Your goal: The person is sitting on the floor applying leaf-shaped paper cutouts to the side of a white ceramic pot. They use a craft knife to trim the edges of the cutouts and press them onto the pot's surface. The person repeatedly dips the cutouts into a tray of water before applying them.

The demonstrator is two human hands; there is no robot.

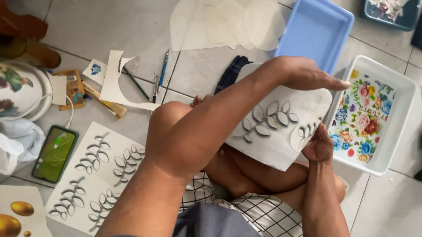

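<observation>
**Leaf sheet in both hands, cutting partly done**

Over the person's lap, a white sheet (278, 130) printed with a grey leaf sprig is held above the crossed legs. The left hand (309, 76) lies across its upper edge, fingers extended flat and palm down, pressing rather than gripping. The right hand (319, 144) grasps the sheet's lower right edge, thumb on top, beside a smaller leaf motif. No cutting tool is visible in either hand.

Progress, judged from the layout:
- The held sheet has a curved, trimmed outline, so it appears already cut away from a larger piece.
- A second sheet (92, 178) with several leaf sprigs lies uncut on the tiled floor to the left, near a phone (55, 153).
- An offcut (117, 84) of white paper lies further up, with pens (159, 75) beside it.
- Translucent rounded pieces (230, 20) lie at the top.
- A floral tray (369, 114) sits just right of the hands, and a blue tray (314, 28) beyond it.

Most sprigs appear to remain uncut.
</observation>
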